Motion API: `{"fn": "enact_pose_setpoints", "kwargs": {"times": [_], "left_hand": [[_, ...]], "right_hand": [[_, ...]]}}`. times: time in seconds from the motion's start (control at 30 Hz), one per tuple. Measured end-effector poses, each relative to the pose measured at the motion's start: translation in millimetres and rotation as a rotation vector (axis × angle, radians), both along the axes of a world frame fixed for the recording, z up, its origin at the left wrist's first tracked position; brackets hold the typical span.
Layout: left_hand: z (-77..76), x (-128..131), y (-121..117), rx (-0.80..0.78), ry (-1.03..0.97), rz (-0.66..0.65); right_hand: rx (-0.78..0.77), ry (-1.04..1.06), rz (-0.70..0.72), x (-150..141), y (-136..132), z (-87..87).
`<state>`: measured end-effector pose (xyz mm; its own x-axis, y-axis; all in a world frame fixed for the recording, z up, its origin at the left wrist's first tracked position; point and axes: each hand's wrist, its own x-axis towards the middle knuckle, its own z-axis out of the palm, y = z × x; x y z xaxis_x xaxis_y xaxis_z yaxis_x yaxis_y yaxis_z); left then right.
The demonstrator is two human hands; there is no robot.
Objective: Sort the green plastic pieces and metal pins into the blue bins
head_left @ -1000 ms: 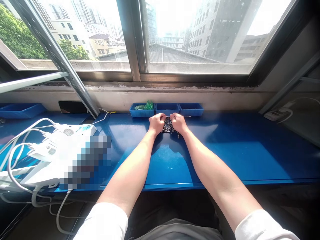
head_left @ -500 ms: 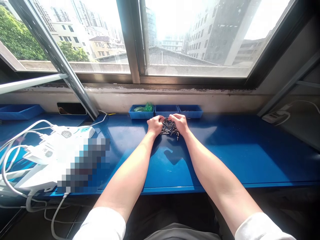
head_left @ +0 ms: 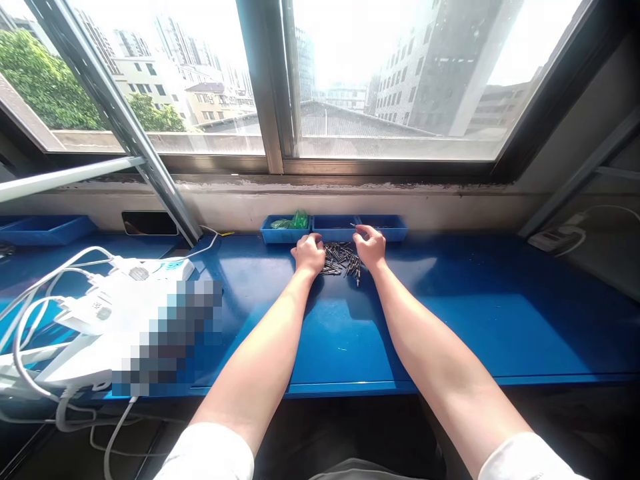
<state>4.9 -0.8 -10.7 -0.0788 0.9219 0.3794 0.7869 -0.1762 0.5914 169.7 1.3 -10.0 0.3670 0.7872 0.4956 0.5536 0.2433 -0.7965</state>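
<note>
A loose pile of small, dark, pin-like metal parts lies on the blue tabletop between my hands. At its left edge is my left hand, closed with the fingers curled; what they hold, if anything, is hidden. My right hand pinches one small metal pin between thumb and fingertips. It is raised at the pile's right side, just in front of the blue bins. The middle bin and the right bin stand behind the pile; dark small pieces show in the right one.
Left of these, another blue bin holds green plastic bags. White power strips and chargers with cables crowd the left side. A metal post and a dark phone-like slab stand near the wall. An adapter lies far right.
My hands have moved apart from where they met over the pile. The right hand has shifted right and towards the bins with a pin; the left stays by the pile. The view tilts slightly.
</note>
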Motion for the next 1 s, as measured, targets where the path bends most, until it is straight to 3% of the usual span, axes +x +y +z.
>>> {"fn": "enact_pose_setpoints", "kwargs": {"times": [0.17,0.33,0.57,0.63,0.8,1.0], "left_hand": [[-1.3,-5,2,-0.043,0.014,0.084],[-2.3,-8,3,-0.088,0.035,0.091],[-4.0,-15,8,-0.118,0.086,0.056],[-5.1,-17,11,-0.140,0.104,0.061],[-6.7,-16,16,-0.220,0.146,0.034],[-5.6,-9,12,-0.226,0.220,0.014]], "right_hand": [[-0.052,-0.055,-0.126,9,4,-0.4],[-0.154,-0.013,-0.105,12,5,-2.2],[-0.070,-0.056,-0.090,11,6,-5.6],[-0.050,-0.084,-0.059,8,3,-5.4],[-0.110,-0.244,0.167,-1,0,-7.6],[-0.234,-0.447,0.229,-14,6,-15.3]]}}
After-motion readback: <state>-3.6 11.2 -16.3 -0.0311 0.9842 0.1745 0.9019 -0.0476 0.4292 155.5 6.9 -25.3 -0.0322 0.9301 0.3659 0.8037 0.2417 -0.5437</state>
